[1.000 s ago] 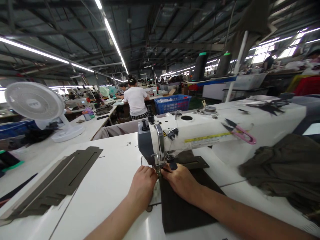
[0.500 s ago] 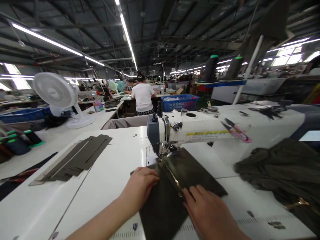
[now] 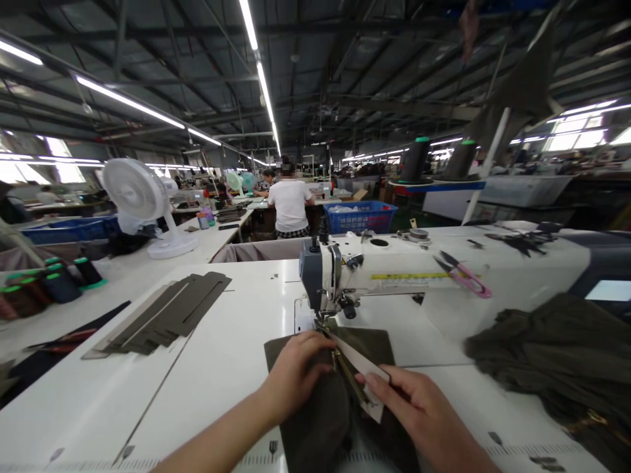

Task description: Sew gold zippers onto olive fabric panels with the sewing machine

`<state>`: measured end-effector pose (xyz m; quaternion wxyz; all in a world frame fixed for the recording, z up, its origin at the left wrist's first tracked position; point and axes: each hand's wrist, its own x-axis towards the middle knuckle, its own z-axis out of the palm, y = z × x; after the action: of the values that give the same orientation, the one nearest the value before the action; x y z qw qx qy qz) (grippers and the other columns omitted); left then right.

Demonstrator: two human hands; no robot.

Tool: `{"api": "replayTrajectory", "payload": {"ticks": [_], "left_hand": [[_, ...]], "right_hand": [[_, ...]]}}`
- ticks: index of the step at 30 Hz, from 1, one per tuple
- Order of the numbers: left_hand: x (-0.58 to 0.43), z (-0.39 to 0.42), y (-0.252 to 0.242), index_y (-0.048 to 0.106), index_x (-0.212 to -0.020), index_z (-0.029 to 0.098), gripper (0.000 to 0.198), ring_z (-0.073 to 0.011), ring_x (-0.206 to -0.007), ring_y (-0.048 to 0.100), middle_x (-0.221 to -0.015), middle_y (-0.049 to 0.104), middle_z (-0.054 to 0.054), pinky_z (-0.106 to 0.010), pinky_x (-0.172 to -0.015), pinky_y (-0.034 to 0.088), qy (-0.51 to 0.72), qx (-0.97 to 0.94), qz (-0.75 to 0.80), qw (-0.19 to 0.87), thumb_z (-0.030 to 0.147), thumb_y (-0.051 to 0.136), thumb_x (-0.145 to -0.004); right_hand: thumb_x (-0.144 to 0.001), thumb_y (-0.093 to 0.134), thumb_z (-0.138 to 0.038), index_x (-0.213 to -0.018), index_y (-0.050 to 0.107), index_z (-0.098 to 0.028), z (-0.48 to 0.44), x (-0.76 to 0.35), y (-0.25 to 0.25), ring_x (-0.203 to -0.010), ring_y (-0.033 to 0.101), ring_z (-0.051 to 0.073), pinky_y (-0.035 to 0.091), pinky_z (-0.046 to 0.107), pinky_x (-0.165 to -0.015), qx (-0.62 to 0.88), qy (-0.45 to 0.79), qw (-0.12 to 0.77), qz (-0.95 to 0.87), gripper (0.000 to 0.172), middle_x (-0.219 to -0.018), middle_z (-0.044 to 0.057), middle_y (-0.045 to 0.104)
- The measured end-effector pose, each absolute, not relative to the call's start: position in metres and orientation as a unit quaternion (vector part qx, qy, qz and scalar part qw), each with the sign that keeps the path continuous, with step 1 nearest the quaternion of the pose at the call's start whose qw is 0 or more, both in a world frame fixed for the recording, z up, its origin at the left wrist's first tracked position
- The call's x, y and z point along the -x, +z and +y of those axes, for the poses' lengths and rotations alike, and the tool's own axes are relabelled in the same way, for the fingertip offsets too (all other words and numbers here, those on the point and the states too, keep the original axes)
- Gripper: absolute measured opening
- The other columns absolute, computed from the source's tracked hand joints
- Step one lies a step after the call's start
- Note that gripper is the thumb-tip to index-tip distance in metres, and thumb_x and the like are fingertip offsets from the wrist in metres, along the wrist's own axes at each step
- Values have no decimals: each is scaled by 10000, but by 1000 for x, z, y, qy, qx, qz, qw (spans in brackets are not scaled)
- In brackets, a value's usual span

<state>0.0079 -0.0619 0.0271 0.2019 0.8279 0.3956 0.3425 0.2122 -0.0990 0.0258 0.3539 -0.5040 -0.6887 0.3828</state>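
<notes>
A dark olive fabric piece (image 3: 315, 420) with a brass-coloured zipper (image 3: 349, 376) lies under the needle area of a white sewing machine (image 3: 325, 282). My left hand (image 3: 298, 368) is on the fabric just in front of the presser foot, fingers curled on it beside the zipper. Between the thumb and fingers of my right hand (image 3: 419, 404) is the edge of a pale strip (image 3: 362, 361), running along the zipper's right side towards the foot. Whether this strip is the fabric's folded-back underside or a separate piece, I cannot tell.
Left on the white table lie stacked olive panels (image 3: 167, 312). A white fan (image 3: 142, 197) and thread cones (image 3: 64, 279) stand beyond. Pink-handled snips (image 3: 466, 276) rest on the machine arm. Crumpled dark fabric (image 3: 547, 355) is at right. A person in white (image 3: 290, 203) sits ahead.
My right hand has lifted and turned, and a pale strip now shows in its grip. The fabric's right part is drawn up. My left hand moved slightly right as the view shifted.
</notes>
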Motion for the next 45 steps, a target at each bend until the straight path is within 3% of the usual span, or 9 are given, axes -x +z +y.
{"api": "replayTrajectory", "payload": {"ticks": [6, 11, 17, 22, 30, 35, 40, 43, 45], "left_hand": [[-21, -66, 24, 564, -980, 144, 267, -140, -684, 574, -771, 604, -12, -246, -623, 465, 325, -707, 475, 412, 130, 617, -719], [-27, -66, 22, 584, -821, 105, 132, -136, -660, 580, -686, 601, -11, -248, -631, 461, 348, -623, 491, 500, 121, 625, -697], [-21, -82, 31, 617, -1009, 201, 364, -177, -953, 560, -1030, 613, -48, -307, -822, 464, 346, -780, 410, 321, 21, 535, -703], [-19, -79, 31, 606, -963, 217, 384, -179, -940, 540, -975, 617, -31, -322, -835, 458, 246, -896, 329, 167, -18, 476, -688], [-18, -59, 32, 632, -921, 200, 203, -181, -877, 561, -922, 661, -53, -333, -783, 450, 342, -896, 264, 100, 133, 459, -838], [-20, -39, 44, 636, -922, 188, 206, -184, -877, 587, -890, 675, -65, -332, -775, 458, 341, -905, 254, 10, 187, 438, -869], [-23, -28, 63, 650, -817, 176, 136, -157, -734, 623, -804, 673, -36, -247, -662, 478, 319, -889, 328, 30, 166, 515, -824], [-23, -26, 71, 653, -744, 178, 85, -148, -694, 626, -741, 670, -7, -222, -634, 465, 308, -882, 355, 34, 131, 586, -769], [-20, -26, 74, 646, -710, 174, 80, -146, -662, 621, -704, 662, 2, -220, -615, 454, 310, -876, 368, 32, 119, 604, -751]], "right_hand": [[-896, 355, -309, -653, 542, -182, -107, -203, 14, -562, 546, 130, 416, 208, -511, 458, 173, 367, -791, 333, -602, 9, 563], [-854, 385, -143, -905, 565, -184, -114, -196, 4, -745, 599, 154, 487, 235, -661, 400, -34, 401, -824, 191, -836, 60, 608], [-832, 422, -136, -929, 549, -155, -115, -198, -14, -771, 602, 169, 508, 244, -673, 418, -101, 421, -799, 160, -859, 86, 598], [-807, 431, -77, -959, 567, -172, -116, -198, -16, -718, 592, 172, 498, 271, -635, 380, -124, 420, -815, 225, -830, 69, 604], [-884, 394, -151, -808, 540, -200, -107, -198, 15, -659, 580, 121, 470, 192, -586, 413, 77, 513, -748, 172, -715, 16, 581], [-853, 439, -107, -869, 570, -182, -108, -201, 45, -694, 585, 149, 469, 249, -638, 404, -85, 534, -738, 152, -755, 49, 607], [-765, 594, -253, -655, 583, -168, -114, -138, 32, -519, 546, 157, 454, 262, -498, 295, -113, 401, -860, 139, -569, 29, 581], [-644, 690, -489, -990, 612, -2, -101, -103, 25, -936, 578, 311, 477, 389, -784, 392, -45, 231, -889, 602, -1014, 235, 618], [-650, 688, -495, -1063, 589, 30, -90, -106, 31, -1039, 525, 376, 442, 462, -832, 495, -23, 110, -861, 675, -1090, 289, 571]]}}
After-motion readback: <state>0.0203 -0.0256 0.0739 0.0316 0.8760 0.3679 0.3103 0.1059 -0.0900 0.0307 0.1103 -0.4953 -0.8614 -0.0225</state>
